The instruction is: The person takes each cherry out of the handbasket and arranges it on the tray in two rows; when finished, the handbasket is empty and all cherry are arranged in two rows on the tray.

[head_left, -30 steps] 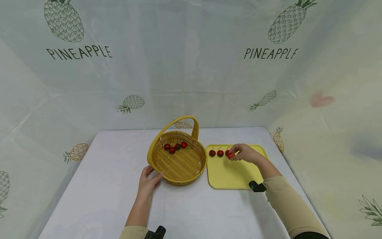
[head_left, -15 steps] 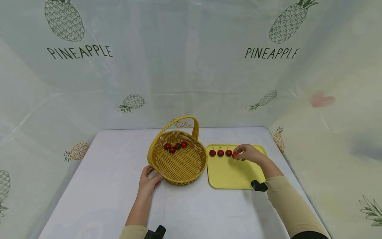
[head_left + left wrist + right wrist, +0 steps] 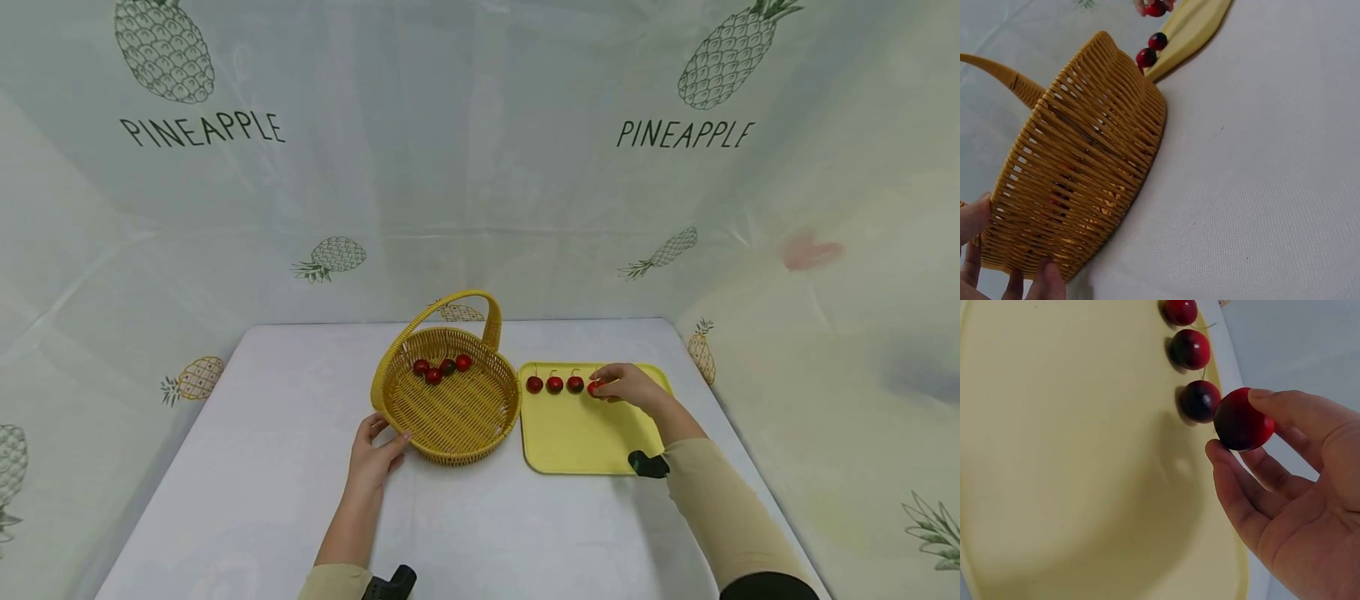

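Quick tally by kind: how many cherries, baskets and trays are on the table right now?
Cherries in the basket: 4
Cherries lying on the tray: 3
Cherries held in the right hand: 1
Baskets: 1
Trays: 1
Total: 10

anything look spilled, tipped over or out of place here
Nothing stands out. The basket sits upright with four cherries inside, the left hand touching its rim. Three cherries lie in a neat row on the tray, and the right hand pinches a fourth cherry beside them.
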Available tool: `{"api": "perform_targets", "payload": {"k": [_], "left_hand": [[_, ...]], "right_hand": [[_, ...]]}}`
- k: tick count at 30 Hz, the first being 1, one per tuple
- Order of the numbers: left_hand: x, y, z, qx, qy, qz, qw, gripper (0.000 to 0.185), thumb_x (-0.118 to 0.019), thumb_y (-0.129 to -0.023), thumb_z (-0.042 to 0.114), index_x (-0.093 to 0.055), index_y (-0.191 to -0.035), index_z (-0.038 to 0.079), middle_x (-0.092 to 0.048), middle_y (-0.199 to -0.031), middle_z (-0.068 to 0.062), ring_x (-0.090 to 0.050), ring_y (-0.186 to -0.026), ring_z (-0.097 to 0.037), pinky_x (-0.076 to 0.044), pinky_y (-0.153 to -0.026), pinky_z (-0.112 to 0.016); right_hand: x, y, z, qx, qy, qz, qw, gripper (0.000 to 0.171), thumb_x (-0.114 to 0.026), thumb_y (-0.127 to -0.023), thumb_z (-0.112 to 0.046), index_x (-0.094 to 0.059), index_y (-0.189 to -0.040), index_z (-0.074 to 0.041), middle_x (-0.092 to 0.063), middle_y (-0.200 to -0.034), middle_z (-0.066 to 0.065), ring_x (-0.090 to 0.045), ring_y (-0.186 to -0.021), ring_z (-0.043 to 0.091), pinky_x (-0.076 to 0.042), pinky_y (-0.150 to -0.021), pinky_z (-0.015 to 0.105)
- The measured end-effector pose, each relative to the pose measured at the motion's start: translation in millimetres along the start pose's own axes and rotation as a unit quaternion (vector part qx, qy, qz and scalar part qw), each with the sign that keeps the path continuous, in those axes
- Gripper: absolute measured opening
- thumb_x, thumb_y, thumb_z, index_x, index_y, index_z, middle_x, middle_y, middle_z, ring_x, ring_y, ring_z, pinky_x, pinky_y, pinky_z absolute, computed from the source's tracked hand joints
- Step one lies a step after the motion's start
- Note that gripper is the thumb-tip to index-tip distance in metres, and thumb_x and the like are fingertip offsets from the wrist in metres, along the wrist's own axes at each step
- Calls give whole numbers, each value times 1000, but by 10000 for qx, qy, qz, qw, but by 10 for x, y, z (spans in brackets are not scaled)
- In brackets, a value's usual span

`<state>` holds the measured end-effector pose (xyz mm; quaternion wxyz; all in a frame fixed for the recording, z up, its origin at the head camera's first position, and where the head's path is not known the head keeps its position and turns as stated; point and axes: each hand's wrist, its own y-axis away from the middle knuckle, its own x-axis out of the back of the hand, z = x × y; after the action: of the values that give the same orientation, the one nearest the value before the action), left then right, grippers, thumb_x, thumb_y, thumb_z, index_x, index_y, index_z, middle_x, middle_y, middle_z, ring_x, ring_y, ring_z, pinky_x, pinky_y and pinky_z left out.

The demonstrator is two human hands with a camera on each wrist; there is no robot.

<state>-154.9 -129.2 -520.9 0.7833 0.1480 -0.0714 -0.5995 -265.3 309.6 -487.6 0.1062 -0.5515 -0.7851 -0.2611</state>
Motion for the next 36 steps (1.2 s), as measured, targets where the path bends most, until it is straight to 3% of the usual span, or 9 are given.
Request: {"api": "perform_targets", "payload": {"k": [14,27,36], "left_hand": [[5,-3,8,0,27,3,10000,68,-71,-76,7,-34,-132,12,-31,-133,-8,-50,-88,-19,-44,-78,-44],[-11,27,23,-13,-37,19,10000,64,-69,-78,6,-34,-132,11,-31,-134,-9,-49,-92,-20,-43,-79,-45],[-28,154,188,46,79,-96,9999,61,-67,-78,3,-35,-130,9,-30,-134,-11,-51,-88,-19,-41,-82,-48]], "right_hand": [[-43,-117,128,-296,-331,618,9971,35,-59,-87,-11,-50,-116,7,-54,-113,23,-59,-88,26,-46,-79,43],[-101,-216,257,-295,-152,758,9966,41,-67,-80,-7,-49,-115,6,-53,-112,23,-55,-90,29,-47,-77,38],[-109,-254,287,-494,-80,956,9942,44,-67,-79,-5,-48,-116,8,-49,-107,24,-55,-86,25,-49,-74,33]]}}
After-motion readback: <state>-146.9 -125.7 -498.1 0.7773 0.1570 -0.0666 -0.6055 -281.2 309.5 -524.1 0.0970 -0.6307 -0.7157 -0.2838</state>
